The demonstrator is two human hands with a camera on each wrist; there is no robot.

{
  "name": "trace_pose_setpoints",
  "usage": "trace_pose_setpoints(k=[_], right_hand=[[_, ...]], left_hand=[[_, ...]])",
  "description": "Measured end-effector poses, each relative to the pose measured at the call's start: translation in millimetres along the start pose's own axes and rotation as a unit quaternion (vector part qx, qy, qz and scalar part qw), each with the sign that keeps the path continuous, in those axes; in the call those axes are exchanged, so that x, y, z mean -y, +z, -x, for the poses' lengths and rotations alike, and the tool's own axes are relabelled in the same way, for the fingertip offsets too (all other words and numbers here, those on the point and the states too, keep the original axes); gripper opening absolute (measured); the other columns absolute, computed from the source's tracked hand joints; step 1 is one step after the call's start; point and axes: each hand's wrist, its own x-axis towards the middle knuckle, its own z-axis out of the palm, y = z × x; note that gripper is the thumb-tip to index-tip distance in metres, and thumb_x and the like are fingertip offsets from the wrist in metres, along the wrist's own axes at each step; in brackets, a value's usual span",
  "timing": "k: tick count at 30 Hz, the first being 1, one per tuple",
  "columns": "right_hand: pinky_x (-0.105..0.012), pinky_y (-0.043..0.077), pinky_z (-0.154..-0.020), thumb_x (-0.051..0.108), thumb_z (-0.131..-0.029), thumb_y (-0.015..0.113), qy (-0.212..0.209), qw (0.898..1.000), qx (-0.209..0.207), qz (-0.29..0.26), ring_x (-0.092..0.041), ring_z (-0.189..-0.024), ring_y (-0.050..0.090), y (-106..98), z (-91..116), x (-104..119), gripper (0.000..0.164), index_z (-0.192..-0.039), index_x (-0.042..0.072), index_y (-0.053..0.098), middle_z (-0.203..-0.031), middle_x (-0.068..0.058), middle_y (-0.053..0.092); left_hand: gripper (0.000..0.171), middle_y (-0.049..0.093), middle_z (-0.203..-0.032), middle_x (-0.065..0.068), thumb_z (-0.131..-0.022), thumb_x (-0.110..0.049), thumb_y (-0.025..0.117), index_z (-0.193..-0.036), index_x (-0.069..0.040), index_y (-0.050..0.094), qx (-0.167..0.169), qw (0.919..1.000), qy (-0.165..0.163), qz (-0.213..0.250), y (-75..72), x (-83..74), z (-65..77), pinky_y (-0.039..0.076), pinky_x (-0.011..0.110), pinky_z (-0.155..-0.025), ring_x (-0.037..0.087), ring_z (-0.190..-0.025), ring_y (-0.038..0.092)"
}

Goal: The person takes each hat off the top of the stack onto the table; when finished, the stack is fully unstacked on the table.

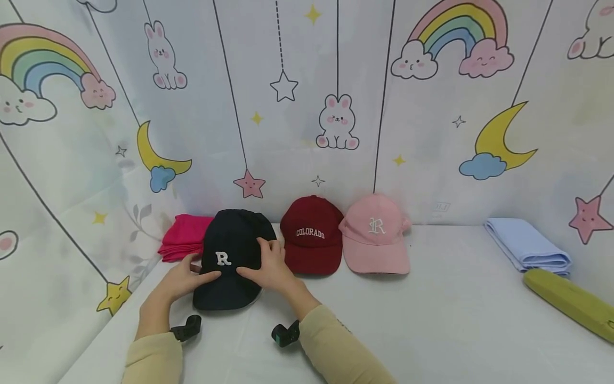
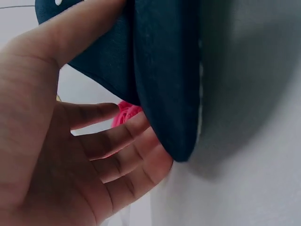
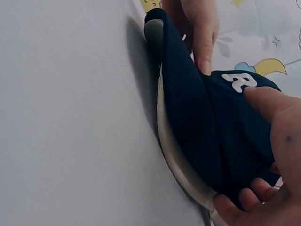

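Note:
A dark navy baseball cap (image 1: 235, 234) with a white letter R sits on the white table, its brim toward me. My left hand (image 1: 179, 280) holds its left side, thumb on the front beside the letter and fingers around the edge. From the other side my right hand (image 1: 273, 269) grips the cap, its thumb at the front just above the brim. In the right wrist view the brim (image 3: 183, 117) curves down to the table, its pale underside showing. Left fingers (image 2: 136, 160) reach behind the brim in the left wrist view.
Right of the navy cap stand a dark red COLORADO cap (image 1: 312, 234) and a pink cap (image 1: 376, 232). Folded bright pink cloth (image 1: 184, 234) lies behind it at left. Folded light blue cloth (image 1: 527, 245) and a long green object (image 1: 571, 304) lie far right, before a patterned curtain (image 1: 297, 122).

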Motion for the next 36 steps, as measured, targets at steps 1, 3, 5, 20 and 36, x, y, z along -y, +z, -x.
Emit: trace_pose_setpoints(k=[1,3,5,20,36], right_hand=[[-0.046,0.049,-0.101,0.046,-0.087,0.076,0.0,1.0,0.001,-0.003,-0.029,-0.13,0.034,0.2,0.4,0.6,0.089,-0.155,0.01,0.031,-0.143,-0.015,0.035],[-0.046,0.049,-0.101,0.047,-0.087,0.076,-0.001,1.0,0.001,-0.008,-0.029,-0.129,0.034,0.7,0.8,1.3,0.089,-0.155,0.011,0.031,-0.142,-0.014,0.036],[-0.046,0.049,-0.101,0.047,-0.087,0.075,-0.003,1.0,-0.001,-0.017,-0.028,-0.129,0.034,0.9,0.6,1.9,0.089,-0.156,0.012,0.031,-0.141,-0.013,0.036],[-0.048,0.045,-0.106,0.037,-0.09,0.074,-0.043,0.994,-0.049,-0.084,-0.026,-0.137,0.03,-18.4,-2.7,13.4,0.086,-0.158,0.014,0.026,-0.149,-0.01,0.032],[-0.052,0.042,-0.107,0.034,-0.089,0.073,-0.083,0.986,-0.085,-0.119,-0.026,-0.137,0.029,-62.0,-1.8,21.1,0.084,-0.159,0.019,0.028,-0.152,-0.009,0.03]], left_hand=[[0.102,0.055,-0.126,0.031,-0.085,-0.057,0.073,-0.149,0.01,0.028,0.0,1.0,-0.004,0.001,-0.7,-0.4,0.4,0.052,0.054,-0.091,0.044,-0.113,0.055],[0.102,0.056,-0.125,0.03,-0.086,-0.056,0.073,-0.148,0.01,0.028,0.0,1.0,-0.005,0.0,-2.1,-1.2,1.5,0.054,0.051,-0.089,0.043,-0.111,0.056],[0.102,0.055,-0.126,0.031,-0.085,-0.055,0.073,-0.148,0.01,0.028,-0.003,1.0,-0.004,0.001,-3.3,-2.1,2.7,0.054,0.05,-0.088,0.043,-0.111,0.055],[0.097,0.047,-0.138,0.032,-0.088,-0.052,0.072,-0.151,0.007,0.03,-0.076,0.9961,0.042,0.016,-17.6,-20.7,5.2,0.05,0.059,-0.095,0.047,-0.119,0.05],[0.093,0.046,-0.141,0.03,-0.09,-0.047,0.073,-0.152,0.007,0.03,-0.127,0.9882,0.083,0.017,-27.6,-70.9,16.1,0.053,0.056,-0.091,0.047,-0.118,0.053]])
